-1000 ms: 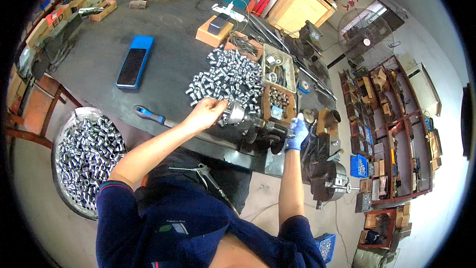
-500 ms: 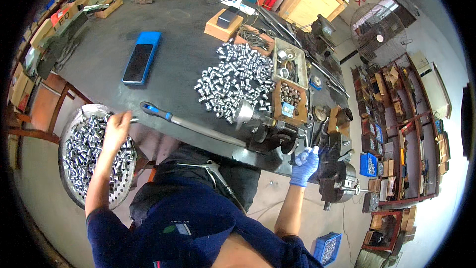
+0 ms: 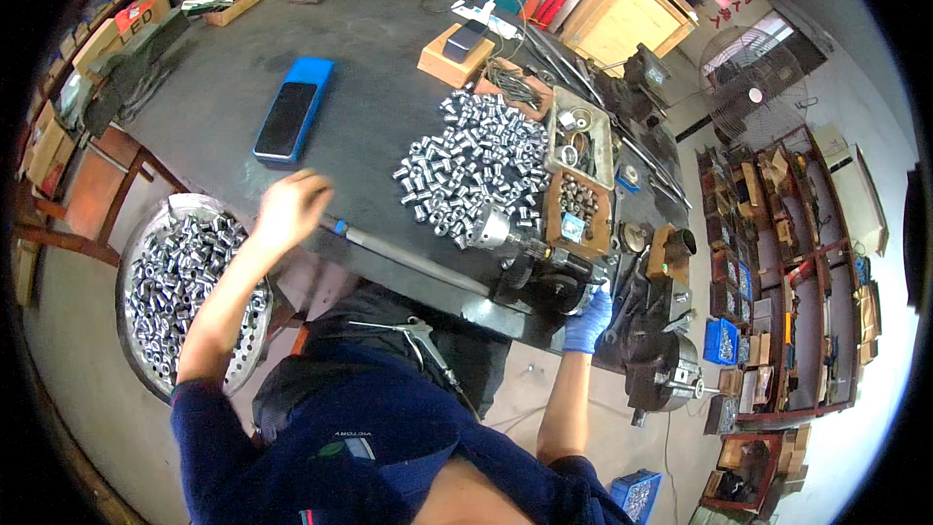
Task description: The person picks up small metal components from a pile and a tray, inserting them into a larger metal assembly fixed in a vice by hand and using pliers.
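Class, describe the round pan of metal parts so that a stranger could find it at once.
Start at the big dark workbench. Off its near-left edge, lower down, sits a round perforated metal pan full of shiny cylinders, under the left hand. The bench's own pile lies loose.

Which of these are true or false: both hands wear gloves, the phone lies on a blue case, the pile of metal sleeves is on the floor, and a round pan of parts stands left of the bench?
1. Both hands wear gloves. False: only the right hand has a blue glove; the left hand is bare.
2. The phone lies on a blue case. True.
3. The pile of metal sleeves is on the floor. False: it lies on the workbench.
4. A round pan of metal parts stands left of the bench. True.
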Motion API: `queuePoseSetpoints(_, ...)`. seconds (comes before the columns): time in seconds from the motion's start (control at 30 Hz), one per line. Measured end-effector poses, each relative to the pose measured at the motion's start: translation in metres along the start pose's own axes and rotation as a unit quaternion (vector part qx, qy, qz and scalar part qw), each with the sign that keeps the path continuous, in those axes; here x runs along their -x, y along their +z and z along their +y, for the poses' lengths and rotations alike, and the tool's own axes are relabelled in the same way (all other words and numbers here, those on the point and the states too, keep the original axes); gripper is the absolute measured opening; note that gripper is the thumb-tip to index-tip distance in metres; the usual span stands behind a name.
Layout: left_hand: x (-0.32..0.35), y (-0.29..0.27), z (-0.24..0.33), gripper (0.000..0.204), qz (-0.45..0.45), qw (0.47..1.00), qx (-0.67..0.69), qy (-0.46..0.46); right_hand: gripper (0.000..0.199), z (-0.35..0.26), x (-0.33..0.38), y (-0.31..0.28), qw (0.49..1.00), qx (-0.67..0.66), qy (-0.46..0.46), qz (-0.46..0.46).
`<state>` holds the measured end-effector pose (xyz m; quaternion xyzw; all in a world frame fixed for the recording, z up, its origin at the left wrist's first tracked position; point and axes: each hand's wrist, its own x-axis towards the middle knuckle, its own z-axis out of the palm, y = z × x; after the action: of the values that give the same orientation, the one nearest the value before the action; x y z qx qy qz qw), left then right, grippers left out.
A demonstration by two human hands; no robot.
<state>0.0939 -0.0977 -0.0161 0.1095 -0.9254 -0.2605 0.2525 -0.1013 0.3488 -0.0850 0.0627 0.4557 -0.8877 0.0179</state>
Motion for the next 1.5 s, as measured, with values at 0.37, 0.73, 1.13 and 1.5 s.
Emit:
queuePoseSetpoints(0.37, -0.096, 0.115, -0.014, 0.019, -0.187, 0.981, -0.008, 0.056, 0.019, -0.003, 0.011, -0.001, 0.999, -0.008, -0.009, 0.036)
queuePoseSetpoints(0.73, -0.062, 0.093, 0.022, 0.015, -0.197, 0.849, 0.468, -0.145, 0.017, 0.001, 0.007, -0.004, 0.997, 0.016, -0.009, 0.071)
queuePoseSetpoints(1.13, -0.051, 0.087, 0.101, 0.016, -0.234, 0.747, 0.62, -0.052, 0.02, -0.003, 0.002, -0.02, 0.996, -0.07, 0.04, -0.034)
queuePoseSetpoints(1.5, -0.056, 0.082, 0.106, 0.011, -0.261, 0.746, 0.611, -0.046, 0.031, -0.038, 0.046, 0.003, 0.999, -0.016, 0.031, -0.023)
